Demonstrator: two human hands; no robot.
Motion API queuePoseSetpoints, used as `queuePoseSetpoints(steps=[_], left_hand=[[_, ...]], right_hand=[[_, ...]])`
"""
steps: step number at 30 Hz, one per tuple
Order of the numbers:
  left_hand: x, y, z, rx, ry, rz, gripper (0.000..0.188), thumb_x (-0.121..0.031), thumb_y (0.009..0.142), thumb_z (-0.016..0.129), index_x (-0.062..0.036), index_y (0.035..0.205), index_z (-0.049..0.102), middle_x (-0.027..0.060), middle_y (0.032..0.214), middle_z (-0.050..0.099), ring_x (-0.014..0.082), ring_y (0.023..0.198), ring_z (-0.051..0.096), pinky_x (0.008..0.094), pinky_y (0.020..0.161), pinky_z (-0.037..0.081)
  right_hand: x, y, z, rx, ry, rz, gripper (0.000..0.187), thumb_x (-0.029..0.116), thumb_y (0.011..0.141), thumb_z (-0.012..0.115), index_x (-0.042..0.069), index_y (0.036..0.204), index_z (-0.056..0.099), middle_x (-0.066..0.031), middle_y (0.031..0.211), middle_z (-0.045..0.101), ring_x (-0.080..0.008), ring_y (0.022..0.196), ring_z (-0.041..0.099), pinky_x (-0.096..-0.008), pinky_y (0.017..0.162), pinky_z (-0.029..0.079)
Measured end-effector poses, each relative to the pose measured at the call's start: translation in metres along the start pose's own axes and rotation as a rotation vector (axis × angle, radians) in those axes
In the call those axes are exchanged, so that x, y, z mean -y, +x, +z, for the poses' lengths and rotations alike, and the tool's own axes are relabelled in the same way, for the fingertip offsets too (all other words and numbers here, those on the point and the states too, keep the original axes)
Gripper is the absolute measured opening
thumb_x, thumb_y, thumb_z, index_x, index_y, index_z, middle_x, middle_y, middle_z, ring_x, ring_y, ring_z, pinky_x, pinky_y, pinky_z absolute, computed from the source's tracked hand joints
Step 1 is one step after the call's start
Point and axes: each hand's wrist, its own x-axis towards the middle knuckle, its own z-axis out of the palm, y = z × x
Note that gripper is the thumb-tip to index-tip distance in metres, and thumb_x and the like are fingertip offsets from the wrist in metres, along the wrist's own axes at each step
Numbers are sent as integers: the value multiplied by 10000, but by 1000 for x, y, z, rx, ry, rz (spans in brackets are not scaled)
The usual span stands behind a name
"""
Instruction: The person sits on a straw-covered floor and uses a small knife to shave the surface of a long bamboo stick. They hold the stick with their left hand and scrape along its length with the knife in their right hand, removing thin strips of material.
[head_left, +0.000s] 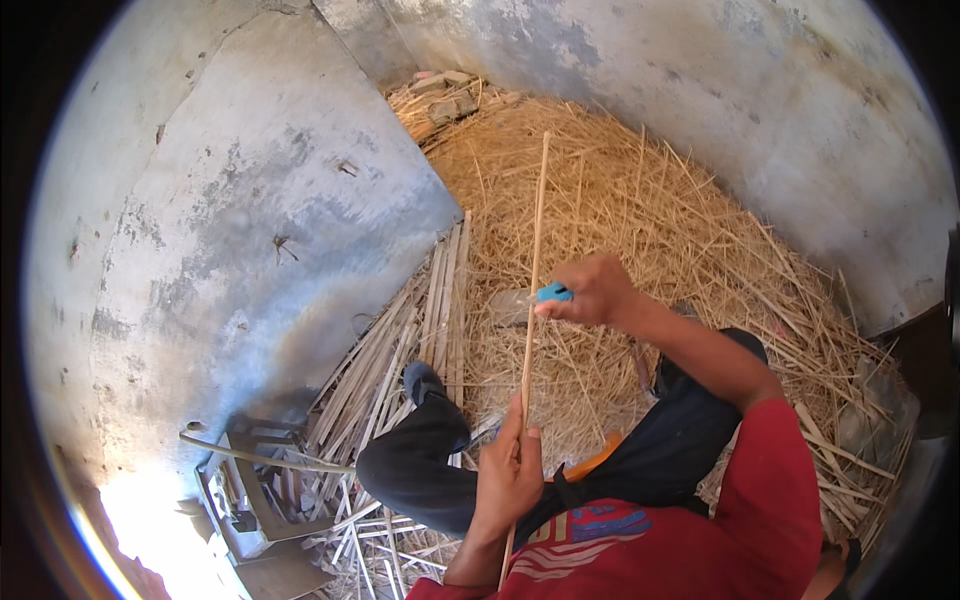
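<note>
A long, thin, pale bamboo-like strip (536,240) runs from beside my body out over the floor. Around its lower part my left hand (508,475) is closed, with the thumb along it. Farther up, my right hand (595,288) grips a small blue tool (555,292) that meets the strip from the right side. The fist covers most of that tool, so its exact kind does not show. The strip's near end passes beneath my left wrist, next to my red shirt.
Shavings (630,210) cover the floor. Split strips (440,300) lie in a bundle along the left wall (250,220). An open wooden box (265,490) with a stick across it stands at the lower left. Bricks (445,105) lie in the far corner. My bent legs flank the strip.
</note>
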Motion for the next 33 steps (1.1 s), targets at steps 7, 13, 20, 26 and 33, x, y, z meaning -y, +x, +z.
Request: queuePoseSetpoints(steps=[7, 13, 20, 26, 33], left_hand=[[-5, -1, 3, -37, 70, 82, 479, -68, 966, 462, 40, 1424, 375, 37, 826, 530, 56, 691, 451, 214, 606, 395], [11, -16, 9, 0, -5, 130, 490, -58, 944, 492, 47, 1411, 390, 31, 618, 470, 66, 546, 427, 244, 489, 366], [12, -15, 4, -37, 93, 182, 489, -70, 940, 507, 49, 1403, 398, 51, 565, 458, 71, 513, 428, 248, 480, 371], [5, -33, 9, 65, 35, 74, 485, -70, 951, 499, 36, 1411, 393, 46, 628, 490, 59, 571, 454, 228, 519, 383], [19, -54, 8, 143, 0, 112, 500, -49, 952, 494, 20, 1431, 372, 41, 663, 490, 52, 587, 454, 217, 529, 383]], right_hand=[[-21, 8, 8, -111, -72, -90, 701, 772, 785, 518, 128, 509, 502, -21, 412, 449, -193, 345, 468, -329, 346, 351], [-56, 15, -13, -61, -102, 88, 679, 754, 822, 487, 141, 535, 524, -14, 427, 462, -162, 351, 459, -321, 354, 354], [-34, 7, -12, -115, -118, -13, 715, 761, 854, 418, 143, 498, 454, 16, 405, 400, -130, 344, 412, -316, 335, 322], [-105, 19, -34, -125, -264, 83, 710, 760, 864, 407, 149, 511, 489, 42, 400, 375, -99, 333, 368, -276, 327, 296], [-164, 3, -54, -94, -394, 195, 730, 773, 863, 371, 125, 579, 552, 13, 422, 427, -119, 352, 416, -296, 334, 314]])
